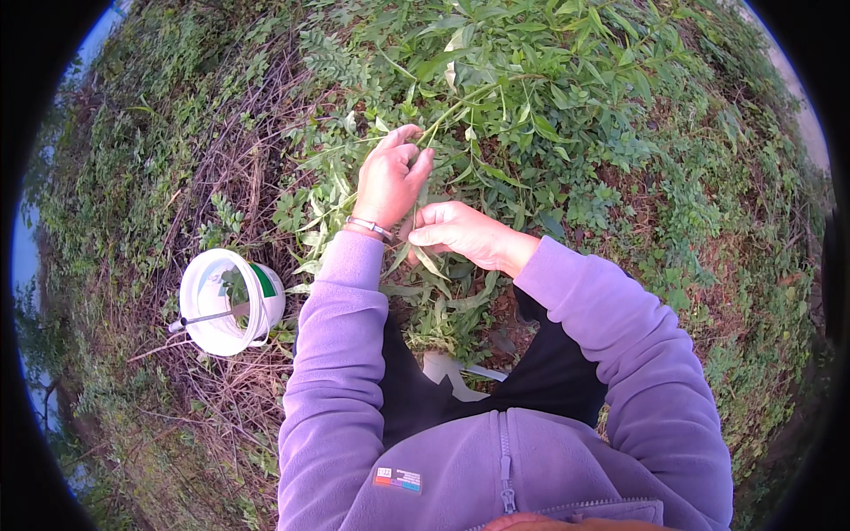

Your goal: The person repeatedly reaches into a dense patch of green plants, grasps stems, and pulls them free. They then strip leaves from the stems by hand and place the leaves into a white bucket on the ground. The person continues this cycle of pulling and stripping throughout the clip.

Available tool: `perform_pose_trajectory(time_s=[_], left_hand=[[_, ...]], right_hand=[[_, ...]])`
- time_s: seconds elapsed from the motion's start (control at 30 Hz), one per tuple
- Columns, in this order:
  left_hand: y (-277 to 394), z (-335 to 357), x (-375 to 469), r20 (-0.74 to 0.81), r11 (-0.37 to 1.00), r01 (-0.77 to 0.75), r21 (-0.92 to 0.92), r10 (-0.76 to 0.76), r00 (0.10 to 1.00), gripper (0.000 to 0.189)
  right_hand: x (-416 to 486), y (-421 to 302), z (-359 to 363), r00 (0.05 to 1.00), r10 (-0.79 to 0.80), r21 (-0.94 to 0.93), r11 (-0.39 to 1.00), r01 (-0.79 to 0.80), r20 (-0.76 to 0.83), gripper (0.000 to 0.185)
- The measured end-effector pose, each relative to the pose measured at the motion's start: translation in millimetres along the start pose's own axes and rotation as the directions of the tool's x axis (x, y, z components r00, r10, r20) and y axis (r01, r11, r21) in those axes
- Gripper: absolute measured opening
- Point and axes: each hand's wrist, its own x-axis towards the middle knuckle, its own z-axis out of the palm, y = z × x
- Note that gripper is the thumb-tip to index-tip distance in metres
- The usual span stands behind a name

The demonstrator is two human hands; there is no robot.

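Observation:
My left hand (390, 174) is closed around the green stem (458, 106) of a leafy plant, which slants up to the right. Just below it, my right hand (458, 232) pinches a thin leafy sprig (425, 257) between thumb and fingers. Narrow leaves hang beneath both hands, and some stems pass behind my left wrist. Where the pinched sprig joins the plant is hidden by my fingers. A white plastic bucket (273, 299) is tipped towards me at my left, with a few green leaves (234, 287) inside.
A thin-handled tool (209, 317) lies across the bucket's mouth. Dry brown stalks (232, 179) cover the ground at left. Low green plants (671, 219) spread at right. Between my dark-trousered legs (415, 378) are a pale object (438, 368) and cut leafy stems (431, 325).

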Motion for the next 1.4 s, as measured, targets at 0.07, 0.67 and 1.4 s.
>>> perform_pose_trajectory(time_s=[0.07, 0.67, 1.4], left_hand=[[-1, 0, 0, 0.015, 1.0, 0.022, -0.012, -0.022, 1.0, 0.029], [5, -3, 1, 0.069, 0.992, 0.023, 0.126, -0.031, 0.997, 0.031], [-6, -1, 10, -0.019, 0.888, -0.189, 0.419, 0.217, 0.976, 0.011]], right_hand=[[1, 1, -1, 1.0, -0.008, -0.06, 0.998, 0.009, 0.003, 0.017], [13, 4, -23, 0.97, -0.067, -0.327, 0.945, -0.014, -0.234, 0.021], [-9, -25, -21, 0.982, -0.084, -0.727, 0.684, -0.067, -0.169, 0.022]])
